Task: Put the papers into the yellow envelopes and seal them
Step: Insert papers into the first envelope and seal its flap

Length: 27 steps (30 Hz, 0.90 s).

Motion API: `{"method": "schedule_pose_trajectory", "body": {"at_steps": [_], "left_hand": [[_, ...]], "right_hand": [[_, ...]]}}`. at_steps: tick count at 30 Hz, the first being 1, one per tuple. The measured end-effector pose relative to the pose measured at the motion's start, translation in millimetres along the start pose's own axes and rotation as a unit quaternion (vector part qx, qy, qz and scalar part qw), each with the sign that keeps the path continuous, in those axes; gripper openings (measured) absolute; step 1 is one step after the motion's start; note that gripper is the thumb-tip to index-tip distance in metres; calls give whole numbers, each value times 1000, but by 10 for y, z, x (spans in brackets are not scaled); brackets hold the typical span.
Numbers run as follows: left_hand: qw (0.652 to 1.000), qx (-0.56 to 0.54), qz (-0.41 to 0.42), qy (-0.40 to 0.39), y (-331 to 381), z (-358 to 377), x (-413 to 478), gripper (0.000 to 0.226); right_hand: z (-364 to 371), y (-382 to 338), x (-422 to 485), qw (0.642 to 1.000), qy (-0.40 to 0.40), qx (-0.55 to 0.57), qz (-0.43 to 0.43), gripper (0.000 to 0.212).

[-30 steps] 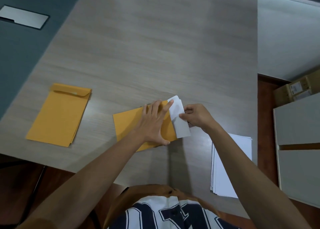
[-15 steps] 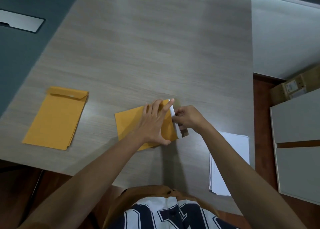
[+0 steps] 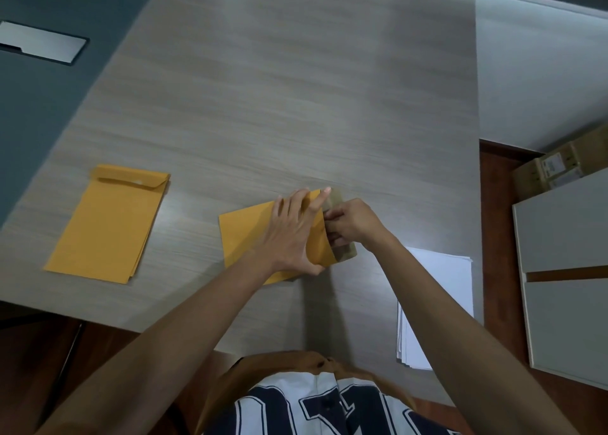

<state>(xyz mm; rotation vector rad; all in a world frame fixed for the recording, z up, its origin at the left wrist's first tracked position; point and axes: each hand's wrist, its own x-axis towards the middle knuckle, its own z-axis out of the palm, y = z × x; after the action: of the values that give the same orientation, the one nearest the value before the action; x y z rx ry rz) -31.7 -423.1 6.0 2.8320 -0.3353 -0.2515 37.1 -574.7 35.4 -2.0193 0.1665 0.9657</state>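
Pressing the envelope (image 3: 245,234) flat on the table (image 3: 296,105) with the left hand (image 3: 291,234), fingers straight and spread; curling the right hand (image 3: 355,224) at its open end, over the flap (image 3: 346,253); cannot tell whether pinching anything; spare envelopes (image 3: 108,224) well left, paper stack (image 3: 441,276) near right.

Matt, pale wood-grain laminate across the worktop (image 3: 296,89), with a soft sheen toward the far edge. Smooth, matt kraft paper in the yellow envelope (image 3: 245,234) near the front edge, its open flap (image 3: 345,257) duller and greyer. Same matt yellow paper in the envelope stack (image 3: 108,227) by the left edge. Plain, smooth white sheets in the paper stack (image 3: 441,280) at the right edge. Beyond the right edge, reddish-brown wood-look floor (image 3: 493,178), brown cardboard box (image 3: 533,178), matt pale cabinet (image 3: 566,230). Past the left edge, a dull metal-looking plate (image 3: 42,41). Printed cloth shirt (image 3: 296,411) below the front edge.
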Motion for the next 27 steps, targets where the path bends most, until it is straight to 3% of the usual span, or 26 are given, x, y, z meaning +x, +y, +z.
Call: {"method": "schedule_pose_trajectory", "body": {"at_steps": [8, 12, 15, 18, 21, 27], "left_hand": [[1000, 16, -12, -3, -40, 84, -17, 148], [997, 45, -44, -40, -183, 208, -70, 152], [993, 59, -72, -67, -234, 342, -89, 145], [992, 64, -78, -71, -246, 430, -71, 122], [993, 61, -80, -62, -280, 464, -62, 112], [994, 66, -79, -44, -302, 465, -68, 112]], "right_hand": [[-37, -3, -31, 999, -15, 29, 14, 14], [-58, 60, 19, 994, 90, 53, -8, 7], [12, 210, 100, 986, 159, 10, -51, 5], [99, 378, 201, 973, 187, -86, -107, 8], [163, 479, 284, 965, 182, -126, -139, 20], [186, 518, 357, 937, 150, -256, -185, 47]]}}
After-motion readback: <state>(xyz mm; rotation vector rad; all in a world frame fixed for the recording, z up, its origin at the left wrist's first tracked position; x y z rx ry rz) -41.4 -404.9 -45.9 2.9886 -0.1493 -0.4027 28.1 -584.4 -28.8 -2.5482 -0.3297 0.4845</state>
